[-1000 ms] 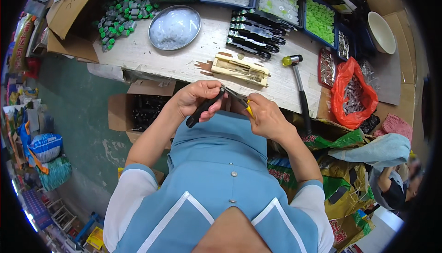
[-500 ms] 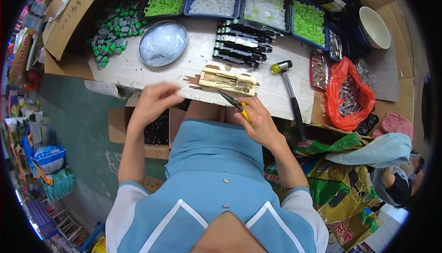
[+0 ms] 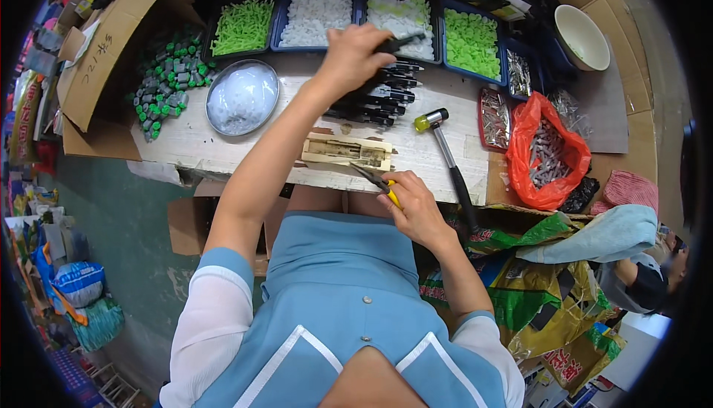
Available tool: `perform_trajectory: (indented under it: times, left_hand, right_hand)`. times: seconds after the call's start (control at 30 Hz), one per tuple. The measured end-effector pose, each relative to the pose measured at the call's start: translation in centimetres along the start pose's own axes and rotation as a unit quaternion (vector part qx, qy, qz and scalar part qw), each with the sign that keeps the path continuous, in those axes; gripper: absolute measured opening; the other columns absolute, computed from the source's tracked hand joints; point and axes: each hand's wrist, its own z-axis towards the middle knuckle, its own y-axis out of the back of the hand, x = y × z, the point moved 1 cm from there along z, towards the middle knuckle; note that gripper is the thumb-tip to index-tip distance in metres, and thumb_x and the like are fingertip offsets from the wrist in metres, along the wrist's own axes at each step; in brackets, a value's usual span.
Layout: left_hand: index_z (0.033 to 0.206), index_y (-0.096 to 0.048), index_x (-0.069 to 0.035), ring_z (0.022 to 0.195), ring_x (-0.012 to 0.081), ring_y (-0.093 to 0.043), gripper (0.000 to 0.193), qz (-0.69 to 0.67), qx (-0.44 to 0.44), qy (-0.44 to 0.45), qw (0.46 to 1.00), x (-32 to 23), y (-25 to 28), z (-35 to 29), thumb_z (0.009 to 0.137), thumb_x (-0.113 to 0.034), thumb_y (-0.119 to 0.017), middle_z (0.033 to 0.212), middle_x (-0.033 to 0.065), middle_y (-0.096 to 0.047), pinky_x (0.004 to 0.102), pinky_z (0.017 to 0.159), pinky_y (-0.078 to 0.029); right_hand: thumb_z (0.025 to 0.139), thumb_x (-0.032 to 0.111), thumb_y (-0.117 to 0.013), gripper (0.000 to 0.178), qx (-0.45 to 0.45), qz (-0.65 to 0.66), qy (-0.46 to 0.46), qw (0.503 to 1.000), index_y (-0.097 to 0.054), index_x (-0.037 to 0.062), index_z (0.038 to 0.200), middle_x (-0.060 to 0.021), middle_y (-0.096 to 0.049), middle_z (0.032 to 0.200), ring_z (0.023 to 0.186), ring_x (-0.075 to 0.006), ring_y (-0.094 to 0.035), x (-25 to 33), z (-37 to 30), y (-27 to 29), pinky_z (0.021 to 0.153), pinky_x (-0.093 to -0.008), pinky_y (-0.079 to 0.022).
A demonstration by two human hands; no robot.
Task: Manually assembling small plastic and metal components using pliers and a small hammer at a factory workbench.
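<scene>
My left hand (image 3: 353, 59) is over the stack of slim black parts (image 3: 386, 99), closed on a slim black part (image 3: 405, 41) that sticks out to the right of its fingers. What that part is exactly, I cannot make out. My right hand (image 3: 416, 211), at the bench's front edge, grips needle-nose pliers (image 3: 388, 192) with yellow handles, their jaws pointing up and left. Just beyond the jaws lies a cream-coloured block fixture (image 3: 327, 149) with a long slot. To its right rests a hammer (image 3: 444, 148) with a black grip and a yellow-and-black head.
Trays of green sticks (image 3: 241, 27), white pieces (image 3: 316, 14) and green caps (image 3: 471, 42) line the back. A bowl (image 3: 243, 99) and green-and-grey parts (image 3: 172, 81) lie left. A red plastic bag (image 3: 531, 166) of metal parts and a white bowl (image 3: 583, 36) are right.
My left hand has moved from the front edge up and right to the black parts and has taken hold of one. My right hand still holds the pliers near the fixture. The view has shifted slightly.
</scene>
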Motion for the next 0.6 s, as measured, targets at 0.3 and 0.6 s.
perform_trajectory:
  times: [0.3,0.6]
  left_hand:
    - [0.121,-0.04,-0.006,0.068,0.0181,-0.062,0.034,-0.621,0.043,0.281,0.731,-3.7,6.5,-11.4,0.089,-0.014,-0.049,0.09,0.0098,-0.056,0.0297,0.057,-0.052]
    - [0.122,-0.045,-0.005,0.066,0.0074,-0.053,0.036,-0.53,0.021,0.304,0.792,-5.3,5.9,-15.7,0.09,-0.019,-0.052,0.082,0.0027,-0.055,0.0202,0.06,-0.046]
  right_hand:
    - [0.081,0.009,-0.057,0.018,-0.069,0.048,-0.034,0.996,-0.055,-0.0073,0.087,-0.0182,-0.053,0.104,0.092,-0.0336,-0.05,0.4,2.5,1.3,0.08,-0.038,-0.041]
    - [0.083,0.01,-0.055,0.017,-0.029,0.044,-0.024,0.998,-0.055,-0.0072,0.084,-0.018,-0.053,0.107,0.093,-0.0321,-0.05,2.1,2.5,1.6,0.081,-0.0377,-0.041]
